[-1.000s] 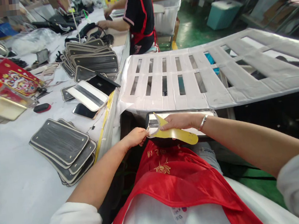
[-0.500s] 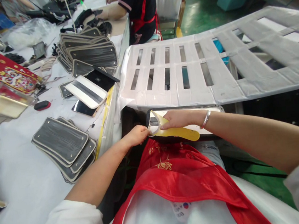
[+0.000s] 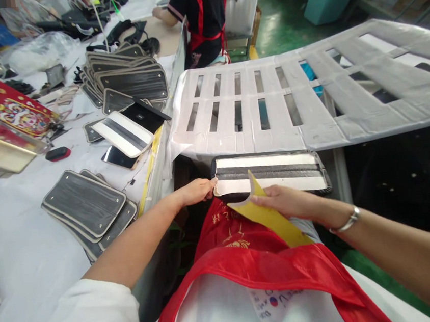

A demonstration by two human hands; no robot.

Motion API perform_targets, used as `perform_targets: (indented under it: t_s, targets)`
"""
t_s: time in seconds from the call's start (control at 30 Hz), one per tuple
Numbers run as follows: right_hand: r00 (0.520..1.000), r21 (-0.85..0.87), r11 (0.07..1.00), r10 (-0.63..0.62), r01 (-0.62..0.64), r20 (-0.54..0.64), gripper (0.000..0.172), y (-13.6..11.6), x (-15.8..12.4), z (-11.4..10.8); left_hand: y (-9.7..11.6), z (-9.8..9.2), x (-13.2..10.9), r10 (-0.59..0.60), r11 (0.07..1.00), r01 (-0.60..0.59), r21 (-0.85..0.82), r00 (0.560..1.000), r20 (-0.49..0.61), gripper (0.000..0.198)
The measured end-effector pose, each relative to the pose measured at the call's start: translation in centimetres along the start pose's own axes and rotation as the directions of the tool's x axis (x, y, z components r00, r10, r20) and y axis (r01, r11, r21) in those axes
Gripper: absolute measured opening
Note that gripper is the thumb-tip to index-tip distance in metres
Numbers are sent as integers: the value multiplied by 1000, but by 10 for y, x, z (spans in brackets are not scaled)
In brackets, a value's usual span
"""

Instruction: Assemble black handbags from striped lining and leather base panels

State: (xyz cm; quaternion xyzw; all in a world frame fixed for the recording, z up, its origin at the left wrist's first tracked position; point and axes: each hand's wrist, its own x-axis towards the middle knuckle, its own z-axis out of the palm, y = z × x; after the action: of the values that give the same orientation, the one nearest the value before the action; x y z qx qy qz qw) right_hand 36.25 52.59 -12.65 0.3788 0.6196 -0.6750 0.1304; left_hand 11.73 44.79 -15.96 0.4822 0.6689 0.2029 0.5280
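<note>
A long white panel with a dark stripe down its middle and a black edge lies just above my lap. My left hand pinches its left end. In my right hand is a yellow strip, held between thumb and fingers over the red apron; the strip is apart from most of the panel and its lower end hangs over my lap.
On the left table are a near stack of dark panels, a larger stack, a striped white panel, a phone and a red box. A slatted white rack stands ahead. Beyond it sits a person.
My right hand has moved right and toward me with the yellow strip, baring the panel's striped face. My left hand stays at the panel's left end.
</note>
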Motion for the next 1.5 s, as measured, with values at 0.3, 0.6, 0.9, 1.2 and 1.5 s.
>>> perform_targets:
  t_s: [0.3, 0.6, 0.9, 1.2, 1.5]
  targets:
    - [980, 502, 860, 7, 95, -198, 30, 17, 40, 100, 2, -2, -3, 197, 928, -178, 326, 980, -26, 53]
    - [995, 715, 698, 51, 29, -90, 18, -11, 66, 123, 16, -12, 1, 316, 421, -381, 823, 912, 261, 46]
    - [998, 756, 654, 18, 37, -65, 23, -1, 68, 110, -26, 4, 12, 314, 948, -314, 53, 896, -313, 43]
    - [999, 702, 712, 21, 10, -35, 28, 6, 78, 96, -34, 49, 25, 9, 444, -221, -868, 970, -243, 52]
    - [995, 701, 712, 99, -48, -32, 30, 7, 78, 99, -36, 36, 27, 122, 608, -232, -759, 972, -199, 58]
